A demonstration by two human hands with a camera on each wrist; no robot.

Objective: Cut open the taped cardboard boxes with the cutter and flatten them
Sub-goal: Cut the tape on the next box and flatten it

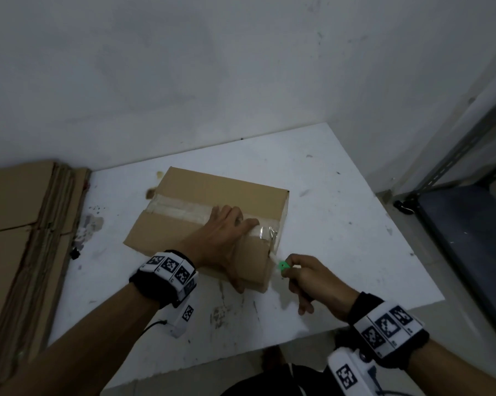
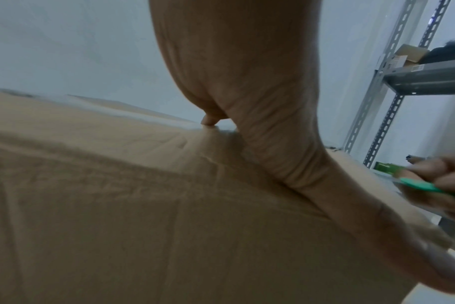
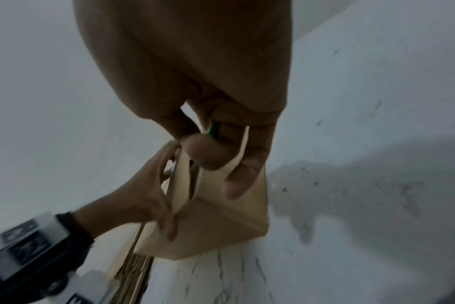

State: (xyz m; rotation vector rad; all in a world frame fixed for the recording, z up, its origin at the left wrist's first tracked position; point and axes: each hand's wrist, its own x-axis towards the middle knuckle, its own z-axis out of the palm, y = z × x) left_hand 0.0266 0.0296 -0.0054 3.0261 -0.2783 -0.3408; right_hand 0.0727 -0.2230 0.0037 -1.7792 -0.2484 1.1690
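White and scuffed, the counter (image 1: 341, 224) sits against a plain pale wall, with a stack of flattened brown cardboard sheets (image 1: 26, 224) leaning at my left and a grey metal shelf frame (image 1: 455, 155) at my right. On the counter lies the task's thing, a closed brown cardboard box (image 1: 212, 195) with a strip of clear tape (image 1: 181, 208) running along its top seam and wrinkling over the near right edge.

My left hand (image 1: 226, 232) lies spread flat on the box top, fingers straight over the tape and thumb hooked down the near side, pressing the box still. My right hand (image 1: 309, 278) curls round a small green plastic cutter (image 1: 283, 265), pinching it between thumb and fingers, with its tip just beside the box's right end where the tape folds over. Whether a blade is out, I cannot tell.

I judge the main risk is to my left fingers: they rest right on the tape line, so a cut drawn along the seam would run toward them. A slip off the wrinkled tape could also jerk the cutter. If my press eases, the light box may slide away.
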